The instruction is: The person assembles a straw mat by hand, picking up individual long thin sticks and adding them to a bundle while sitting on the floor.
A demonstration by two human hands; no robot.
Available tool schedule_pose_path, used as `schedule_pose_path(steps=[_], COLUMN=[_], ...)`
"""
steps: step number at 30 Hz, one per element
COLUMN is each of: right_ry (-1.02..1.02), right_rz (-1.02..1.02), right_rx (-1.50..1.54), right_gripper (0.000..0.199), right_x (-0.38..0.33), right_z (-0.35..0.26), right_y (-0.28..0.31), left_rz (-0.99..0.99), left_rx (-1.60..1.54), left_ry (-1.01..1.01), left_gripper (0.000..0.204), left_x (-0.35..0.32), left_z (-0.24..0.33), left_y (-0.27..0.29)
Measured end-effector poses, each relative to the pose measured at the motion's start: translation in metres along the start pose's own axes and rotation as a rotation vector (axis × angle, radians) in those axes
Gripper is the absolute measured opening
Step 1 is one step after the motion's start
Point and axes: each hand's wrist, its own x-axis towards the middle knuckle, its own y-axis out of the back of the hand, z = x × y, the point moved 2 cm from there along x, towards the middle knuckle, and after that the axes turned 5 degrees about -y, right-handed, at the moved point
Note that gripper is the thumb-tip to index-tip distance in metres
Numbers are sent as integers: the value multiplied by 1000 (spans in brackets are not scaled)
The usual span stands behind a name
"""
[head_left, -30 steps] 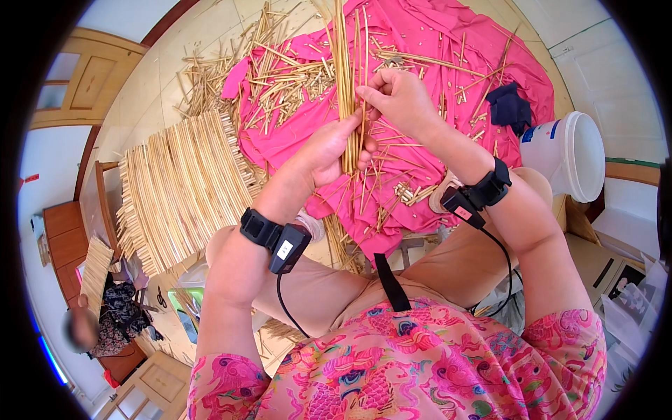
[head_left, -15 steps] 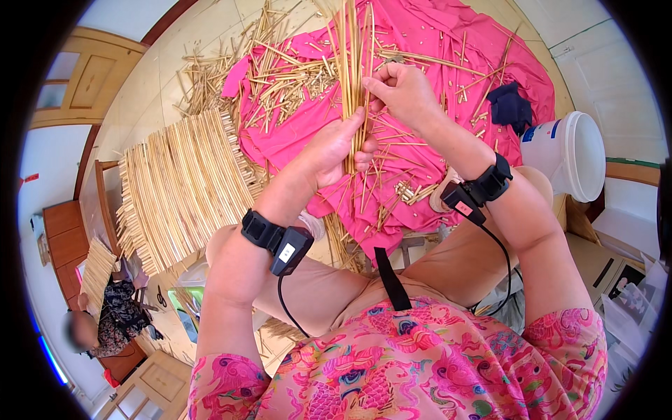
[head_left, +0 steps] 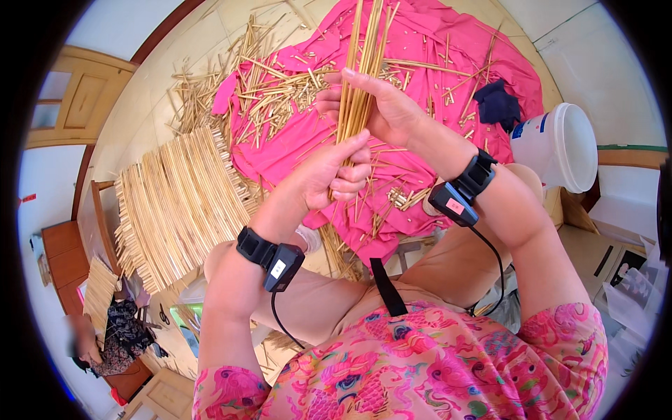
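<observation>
Straw-coloured stalks (head_left: 358,77), head view: a bundle stands upright over the pink cloth (head_left: 448,42). Left hand (head_left: 329,175) closed round its lower part, right hand (head_left: 381,108) pinching it higher. Risk, judged: loose outer stalks could slip from either grip and drop among the cut scraps (head_left: 273,98); thin stems may snap if squeezed.

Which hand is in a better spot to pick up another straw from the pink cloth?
Probably the left hand. It grips the straw bundle low down, closest to the loose straws on the pink cloth. The right hand holds the bundle higher up.
</observation>
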Motion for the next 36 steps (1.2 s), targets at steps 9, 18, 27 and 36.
schedule_pose_path(steps=[9, 18, 27, 36], right_ry=[-3, 27, 58, 5], right_rz=[-71, -50, -105, 514], right_rx=[192, 118, 93, -672], right_gripper=[39, 42, 36, 34], right_x=[-2, -5, 10, 33], right_z=[-13, -16, -23, -10], right_y=[-6, -18, -1, 98], left_rz=[-83, -15, 12, 416], left_rx=[180, 261, 132, 18], left_ry=[49, -245, -166, -544], left_gripper=[37, 31, 33, 32], left_x=[4, 7, 11, -29], left_z=[-16, -5, 8, 59], left_y=[-5, -15, -8, 17])
